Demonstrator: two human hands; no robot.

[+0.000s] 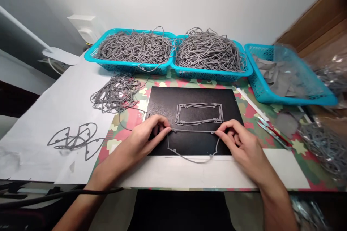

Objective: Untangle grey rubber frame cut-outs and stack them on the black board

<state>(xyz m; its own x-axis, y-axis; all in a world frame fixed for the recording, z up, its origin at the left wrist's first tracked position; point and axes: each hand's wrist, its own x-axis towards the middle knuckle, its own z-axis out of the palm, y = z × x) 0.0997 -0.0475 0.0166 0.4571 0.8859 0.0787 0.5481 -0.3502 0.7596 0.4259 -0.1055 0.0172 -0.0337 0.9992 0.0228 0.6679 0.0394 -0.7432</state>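
Two hands (237, 137), thin looped grey cord (193, 131)

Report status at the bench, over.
Both hands, left and right, pinching grey gasket at its upper corners, long edge stretched between. Lower edge sagging. Stacked frames just beyond on black board. Scissors off right.

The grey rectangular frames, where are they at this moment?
In the head view, the frames lie centrally on the black board, just beyond the grey loop stretched between the left hand and right hand.
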